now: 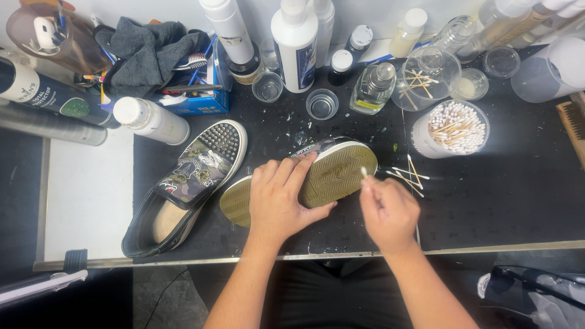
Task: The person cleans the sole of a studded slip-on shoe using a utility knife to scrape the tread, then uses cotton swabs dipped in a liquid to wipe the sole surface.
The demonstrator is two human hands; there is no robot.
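Observation:
A slip-on shoe (339, 169) lies sole-up on the black work mat (487, 201), showing its olive ridged sole. My left hand (281, 198) presses down across the middle of that sole and holds the shoe. My right hand (387, 212) is closed on a cotton swab (365, 173) whose white tip sits close to the toe edge of the sole. The matching patterned shoe (190, 181) with a studded toe rests upright to the left, untouched.
A round tub of cotton swabs (454, 129) stands right of the shoe, with loose swabs (409, 173) beside it. Bottles (295, 42), small glass cups (322, 103), a grey cloth (149, 52) and a lying spray can (150, 120) crowd the back. The mat's front edge (506, 247) runs below my hands.

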